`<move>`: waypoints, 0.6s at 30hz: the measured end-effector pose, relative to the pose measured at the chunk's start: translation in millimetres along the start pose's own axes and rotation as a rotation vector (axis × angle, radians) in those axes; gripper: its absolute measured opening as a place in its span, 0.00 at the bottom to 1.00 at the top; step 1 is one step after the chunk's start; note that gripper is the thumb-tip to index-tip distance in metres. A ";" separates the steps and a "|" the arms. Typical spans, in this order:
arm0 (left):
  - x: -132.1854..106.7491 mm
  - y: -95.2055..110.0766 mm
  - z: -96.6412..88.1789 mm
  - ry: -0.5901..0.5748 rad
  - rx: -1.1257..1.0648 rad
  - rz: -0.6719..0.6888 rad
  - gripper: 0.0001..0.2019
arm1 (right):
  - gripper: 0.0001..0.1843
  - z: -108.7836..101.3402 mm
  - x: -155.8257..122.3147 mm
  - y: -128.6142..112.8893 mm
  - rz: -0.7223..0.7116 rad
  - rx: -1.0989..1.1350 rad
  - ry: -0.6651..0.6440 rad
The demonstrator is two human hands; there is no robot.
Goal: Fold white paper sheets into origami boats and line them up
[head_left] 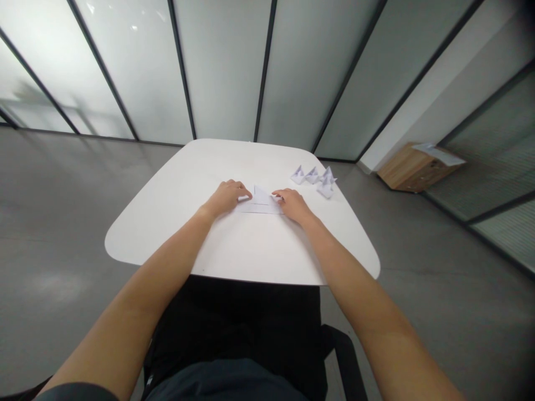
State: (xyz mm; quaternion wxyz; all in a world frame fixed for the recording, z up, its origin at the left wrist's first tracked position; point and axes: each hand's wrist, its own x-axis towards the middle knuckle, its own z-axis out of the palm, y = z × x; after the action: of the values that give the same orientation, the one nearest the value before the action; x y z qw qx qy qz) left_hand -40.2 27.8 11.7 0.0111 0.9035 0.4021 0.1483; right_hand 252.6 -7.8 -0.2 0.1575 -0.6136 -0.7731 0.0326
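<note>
A partly folded sheet of white paper [261,201] lies flat near the middle of the white table [175,223]. My left hand [228,196] rests on its left end with curled fingers pressing the fold. My right hand [292,203] presses the right end, fingertips pinched on the paper's edge. Both hands touch the same sheet.
Several small folded paper boats [314,177] sit in a cluster at the table's far right. A brown cardboard box [413,166] with a paper on top stands on the grey floor to the right. Frosted glass walls lie behind. A black chair arm [345,356] is below right.
</note>
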 end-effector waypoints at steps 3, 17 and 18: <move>2.0 14.4 2.0 -0.041 -0.025 0.038 0.22 | 0.28 -2.1 -2.6 -13.5 -0.015 -0.048 0.002; 4.5 49.7 2.7 0.051 -0.056 -0.250 0.14 | 0.21 0.9 1.0 -46.7 -0.099 -0.134 0.097; 5.4 48.7 4.2 0.054 -0.060 -0.252 0.13 | 0.22 2.1 2.0 -46.8 -0.096 -0.132 0.093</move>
State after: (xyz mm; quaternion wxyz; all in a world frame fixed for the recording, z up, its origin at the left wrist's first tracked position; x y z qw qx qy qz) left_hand -0.4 -0.8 15.9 0.0456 0.8406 0.5081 0.1819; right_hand 207.7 -17.0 9.7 0.1538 -0.5858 -0.7939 -0.0543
